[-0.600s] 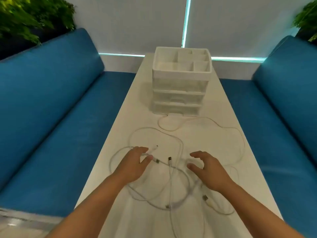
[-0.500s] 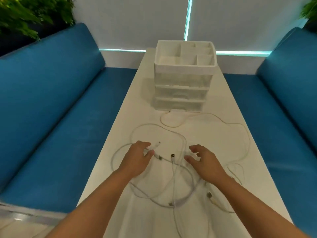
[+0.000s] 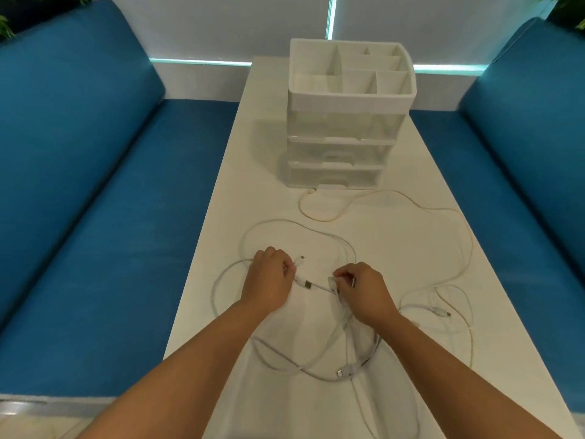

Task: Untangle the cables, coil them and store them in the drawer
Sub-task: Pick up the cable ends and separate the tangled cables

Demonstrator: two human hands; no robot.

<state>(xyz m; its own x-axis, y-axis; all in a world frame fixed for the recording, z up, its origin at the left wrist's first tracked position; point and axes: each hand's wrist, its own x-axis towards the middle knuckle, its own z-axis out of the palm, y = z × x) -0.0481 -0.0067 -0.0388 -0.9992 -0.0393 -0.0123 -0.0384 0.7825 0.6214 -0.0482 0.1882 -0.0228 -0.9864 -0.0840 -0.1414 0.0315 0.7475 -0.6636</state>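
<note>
My left hand and right hand each pinch a plug end of the tangled cables on the table, hands near but apart. The short run between them lies left-right. The drawer unit stands straight ahead, well beyond both, drawers closed.

- Soft, even indoor light; a cyan strip glows along the back wall.
- The organiser casts a faint shadow leftward on the bench.
- Wide-angle bending at the edges; slight softness throughout.

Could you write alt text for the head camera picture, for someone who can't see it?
Two bare hands, left and right, each pinch part of a tangle of white cables on a white table. Behind stands a white organizer, drawers closed; blue benches flank the table.
</note>
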